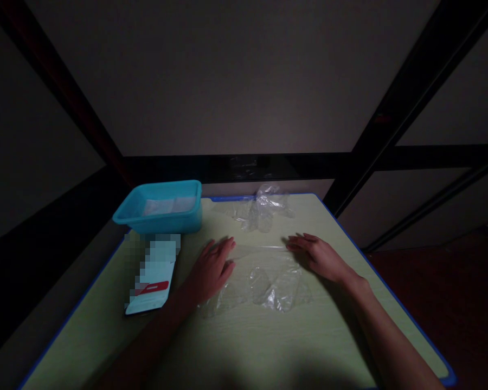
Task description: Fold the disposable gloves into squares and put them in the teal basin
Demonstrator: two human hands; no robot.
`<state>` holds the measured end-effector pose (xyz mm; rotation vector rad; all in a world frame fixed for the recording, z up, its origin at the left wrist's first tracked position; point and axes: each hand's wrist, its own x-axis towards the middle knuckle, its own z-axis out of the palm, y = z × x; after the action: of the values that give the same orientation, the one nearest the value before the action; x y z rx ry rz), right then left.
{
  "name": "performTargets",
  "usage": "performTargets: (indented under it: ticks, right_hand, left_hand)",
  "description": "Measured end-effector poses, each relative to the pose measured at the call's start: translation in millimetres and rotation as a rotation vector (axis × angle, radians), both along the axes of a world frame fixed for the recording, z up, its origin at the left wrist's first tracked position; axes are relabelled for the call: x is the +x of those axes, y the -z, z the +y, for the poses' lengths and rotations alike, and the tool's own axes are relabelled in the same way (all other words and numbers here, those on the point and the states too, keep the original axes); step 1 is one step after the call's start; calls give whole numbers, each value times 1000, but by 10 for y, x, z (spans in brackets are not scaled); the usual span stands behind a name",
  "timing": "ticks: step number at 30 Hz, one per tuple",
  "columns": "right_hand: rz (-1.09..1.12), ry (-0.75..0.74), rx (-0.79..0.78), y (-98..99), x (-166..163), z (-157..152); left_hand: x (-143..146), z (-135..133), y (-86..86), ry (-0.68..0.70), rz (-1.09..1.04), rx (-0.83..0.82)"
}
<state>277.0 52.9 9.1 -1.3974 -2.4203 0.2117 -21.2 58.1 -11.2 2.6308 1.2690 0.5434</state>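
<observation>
A clear plastic sheet or bag (264, 273) lies flat in the middle of the pale green table (268, 341). My left hand (211, 268) rests palm down on its left edge, fingers stretched out flat. On the sheet's right upper edge lies my right hand (319, 255), also flat with the fingers pointing left. Neither hand grips anything. A crumpled bundle of clear plastic (262, 211) sits at the table's far edge, beyond both hands.
A turquoise plastic tub (162, 208) holding clear packets stands at the far left corner. A light blue packet with a red label (152, 279) lies left of my left hand. Dark frame beams rise behind the blue-edged table. The room is dim.
</observation>
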Motion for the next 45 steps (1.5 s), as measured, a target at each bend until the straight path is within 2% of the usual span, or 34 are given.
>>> performTargets:
  ticks: [4,10,14,24,31,38,45]
  right_hand:
    - [-43,-17,25,-39,-61,-12]
    - [1,-171,12,-54,-378,-71]
    - [-16,-210,-20,-21,-421,-69]
    - [31,-56,-10,23,-53,-10]
    - [22,-19,-33,-40,-40,-34]
    - [80,-8,-61,-53,21,-54]
    - [92,8,-91,-16,68,-28]
  left_hand:
    - [9,-18,5,14,-13,9]
    - [58,-62,-30,38,-49,28]
    - [59,-66,-25,42,-42,32]
    - [41,-59,-3,47,-40,18]
    - [43,-73,3,63,-39,28]
    - [-23,-104,-99,30,-59,74]
    - [-136,-326,-118,94,-40,70]
